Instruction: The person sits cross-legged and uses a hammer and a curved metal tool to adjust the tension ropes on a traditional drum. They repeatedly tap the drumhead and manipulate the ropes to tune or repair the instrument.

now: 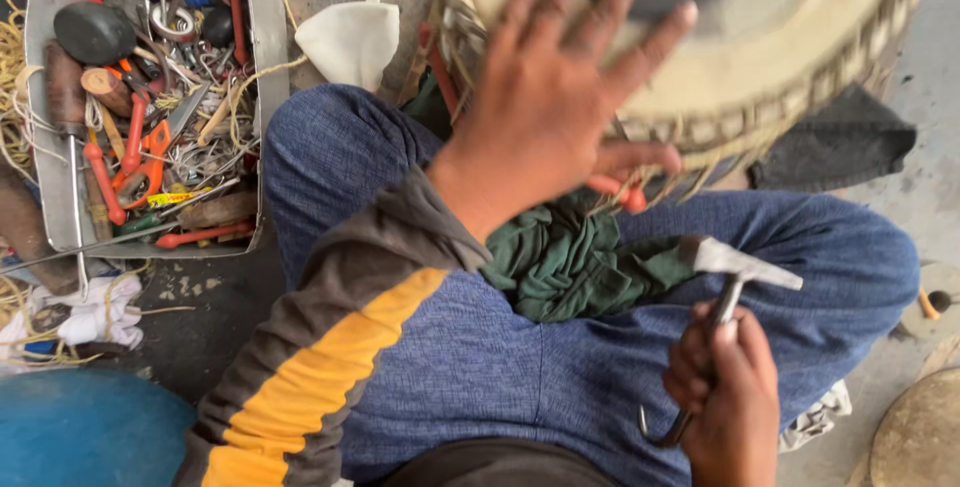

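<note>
Fingers (735, 347) of the right hand (728, 397) were curled tight around a small metal hammer (735, 272) over the lap. Farther out, the left hand (550, 97), fingers spread open, hovered blurred over the drum (790, 37).

The person wears blue denim trousers (480, 367). The left sleeve (330, 347), above the trousers, is dark grey-brown with a broad yellow stripe (300, 387) along it and a dark cuff.

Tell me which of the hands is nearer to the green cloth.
Left. The left hand hovers above the green cloth, over the drum; the right hand, gripping the hammer, sits lower right.
</note>
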